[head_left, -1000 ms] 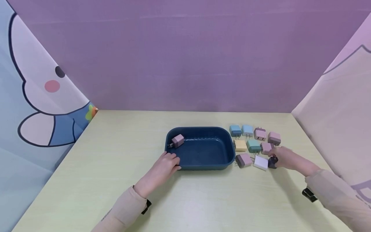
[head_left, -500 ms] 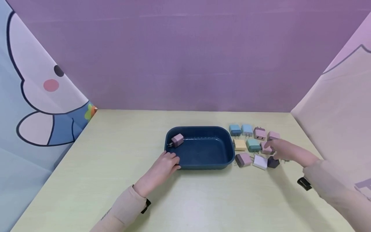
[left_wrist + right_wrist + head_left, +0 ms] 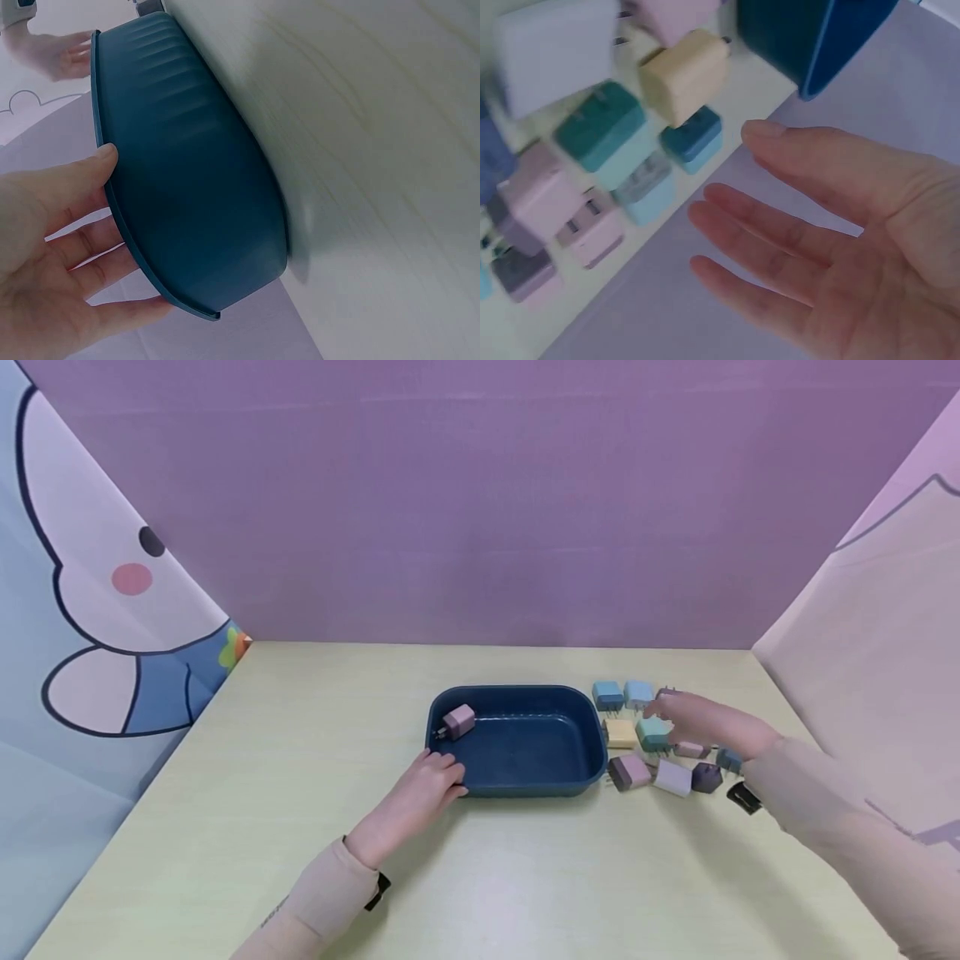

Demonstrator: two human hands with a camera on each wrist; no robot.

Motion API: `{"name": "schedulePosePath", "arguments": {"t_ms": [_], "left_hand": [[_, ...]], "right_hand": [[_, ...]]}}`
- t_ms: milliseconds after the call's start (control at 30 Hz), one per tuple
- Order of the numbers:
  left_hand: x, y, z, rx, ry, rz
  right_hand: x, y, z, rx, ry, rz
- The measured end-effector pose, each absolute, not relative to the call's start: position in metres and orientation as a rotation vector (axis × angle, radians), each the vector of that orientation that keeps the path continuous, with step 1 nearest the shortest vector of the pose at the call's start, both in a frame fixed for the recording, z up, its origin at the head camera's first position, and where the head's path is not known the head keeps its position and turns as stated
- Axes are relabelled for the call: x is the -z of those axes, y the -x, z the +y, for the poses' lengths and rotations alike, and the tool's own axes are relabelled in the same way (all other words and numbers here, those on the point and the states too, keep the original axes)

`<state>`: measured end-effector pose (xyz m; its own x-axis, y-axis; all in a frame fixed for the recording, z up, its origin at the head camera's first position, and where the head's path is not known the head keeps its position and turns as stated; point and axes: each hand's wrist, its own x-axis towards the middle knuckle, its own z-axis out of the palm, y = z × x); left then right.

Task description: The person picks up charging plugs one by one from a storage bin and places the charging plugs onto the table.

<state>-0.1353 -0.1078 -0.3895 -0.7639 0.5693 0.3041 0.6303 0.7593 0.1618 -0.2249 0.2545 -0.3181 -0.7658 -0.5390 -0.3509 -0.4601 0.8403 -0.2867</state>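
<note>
My left hand (image 3: 423, 783) holds the near left rim of a dark blue plastic basin (image 3: 517, 792); in the left wrist view the thumb lies outside, fingers on the other side. A pink and purple charger plug (image 3: 460, 722) with metal prongs lies inside, at the left. To the right my right hand (image 3: 705, 724) hovers over the rows of chargers, fingers spread and holding nothing in the right wrist view. Nearest below it are a green charger (image 3: 654, 733) and a pink one (image 3: 692, 750). The hand hides some at the back right.
Beside the basin sit a yellow charger (image 3: 620, 734), a blue one (image 3: 608, 695), a light blue one (image 3: 639, 694), a white one (image 3: 673, 778) and a dark hexagonal one (image 3: 707, 777). A purple wall (image 3: 480, 527) closes off the table (image 3: 330, 710) behind.
My right hand has lifted from the dark hexagonal charger and moved back and left over the others. A dark blue charger at the right has come into view. My left hand stays on the basin.
</note>
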Motion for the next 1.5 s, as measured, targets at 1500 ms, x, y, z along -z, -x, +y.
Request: {"name": "schedulePosePath", "arguments": {"t_ms": [1500], "left_hand": [[0.390,0.136,-0.107,0.345,0.956,-2.695]], "right_hand": [[0.306,0.256,0.117,0.052,0.842,2.558]]}}
